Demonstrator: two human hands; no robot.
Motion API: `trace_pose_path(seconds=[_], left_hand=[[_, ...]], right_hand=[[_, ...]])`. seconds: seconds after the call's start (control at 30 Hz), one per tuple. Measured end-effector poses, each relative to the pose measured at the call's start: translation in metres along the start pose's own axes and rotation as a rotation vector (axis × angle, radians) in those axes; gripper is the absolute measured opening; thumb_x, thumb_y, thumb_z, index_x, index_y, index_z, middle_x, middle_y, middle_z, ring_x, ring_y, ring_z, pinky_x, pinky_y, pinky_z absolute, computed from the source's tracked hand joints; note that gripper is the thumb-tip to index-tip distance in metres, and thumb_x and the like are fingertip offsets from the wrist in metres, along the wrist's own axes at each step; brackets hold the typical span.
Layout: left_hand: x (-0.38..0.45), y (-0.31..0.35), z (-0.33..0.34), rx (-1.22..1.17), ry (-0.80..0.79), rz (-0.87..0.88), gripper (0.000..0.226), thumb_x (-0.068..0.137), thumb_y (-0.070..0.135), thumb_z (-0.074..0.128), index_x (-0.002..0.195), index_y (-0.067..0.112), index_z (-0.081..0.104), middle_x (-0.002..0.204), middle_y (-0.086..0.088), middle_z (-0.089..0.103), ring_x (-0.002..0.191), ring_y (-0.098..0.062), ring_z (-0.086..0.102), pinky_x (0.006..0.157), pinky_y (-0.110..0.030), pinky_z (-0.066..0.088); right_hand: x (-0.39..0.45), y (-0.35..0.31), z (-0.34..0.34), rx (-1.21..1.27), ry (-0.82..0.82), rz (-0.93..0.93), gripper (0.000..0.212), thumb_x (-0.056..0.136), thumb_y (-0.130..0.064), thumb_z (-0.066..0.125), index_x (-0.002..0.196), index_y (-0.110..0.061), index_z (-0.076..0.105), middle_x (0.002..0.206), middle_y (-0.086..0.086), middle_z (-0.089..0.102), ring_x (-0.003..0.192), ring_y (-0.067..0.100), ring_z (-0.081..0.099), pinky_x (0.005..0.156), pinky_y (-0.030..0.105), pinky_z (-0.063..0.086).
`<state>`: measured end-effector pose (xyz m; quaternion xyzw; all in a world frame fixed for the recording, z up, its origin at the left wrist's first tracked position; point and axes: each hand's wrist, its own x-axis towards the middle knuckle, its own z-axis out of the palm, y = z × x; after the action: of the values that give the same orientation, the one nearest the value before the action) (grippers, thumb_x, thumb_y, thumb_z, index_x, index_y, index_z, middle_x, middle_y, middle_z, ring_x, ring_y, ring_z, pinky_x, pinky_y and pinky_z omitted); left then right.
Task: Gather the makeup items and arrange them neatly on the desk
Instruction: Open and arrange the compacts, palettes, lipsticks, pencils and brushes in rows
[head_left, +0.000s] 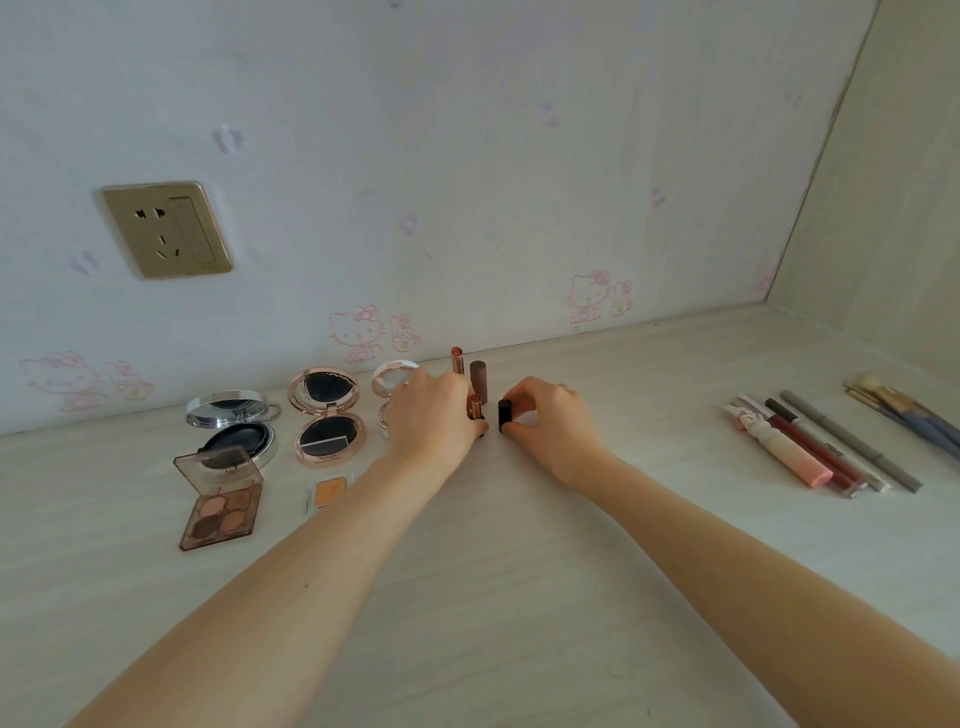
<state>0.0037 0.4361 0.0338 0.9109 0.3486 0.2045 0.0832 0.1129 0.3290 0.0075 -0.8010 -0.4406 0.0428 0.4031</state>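
A: What are the fingers doing?

B: The left hand (431, 415) curls round a rose-gold lipstick tube (475, 407), holding it upright on the pale wood-grain desk (519, 571). The right hand (550, 421) pinches a short black cylindrical lipstick (504, 415) between thumb and bent fingers, also upright, just beside the other.

A: And behind them?

B: A slim pink-gold lipstick (457, 359) and a brown matte tube (478, 382) stand near the wall.

A: The rest of the makeup?

B: To the left lie an open silver cushion compact (234, 431), an open rose-gold round compact (327, 415), a small white round compact (392, 379) partly hidden by the left hand, and a brown eyeshadow palette (221, 506). Far right, well apart, pink and red lip-gloss tubes (800, 452) lie side by side.
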Motion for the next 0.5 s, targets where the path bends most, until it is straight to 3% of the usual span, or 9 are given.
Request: trace_pose_path(seconds=[0.5], left_hand=[[0.01,-0.001,0.002,0.044,0.032,-0.036,0.014,0.074,0.023,0.071,0.086,0.019,0.065,0.089,-0.007,0.058,0.085,-0.028,0.056,0.059,-0.031,0.037]], right_hand=[[0.018,-0.009,0.012,-0.032,-0.008,0.018,0.018,0.083,-0.017,0.059,0.1,-0.017,0.063,0.095,-0.002,0.067,0.102,0.019,0.049,0.078,0.036,0.048]])
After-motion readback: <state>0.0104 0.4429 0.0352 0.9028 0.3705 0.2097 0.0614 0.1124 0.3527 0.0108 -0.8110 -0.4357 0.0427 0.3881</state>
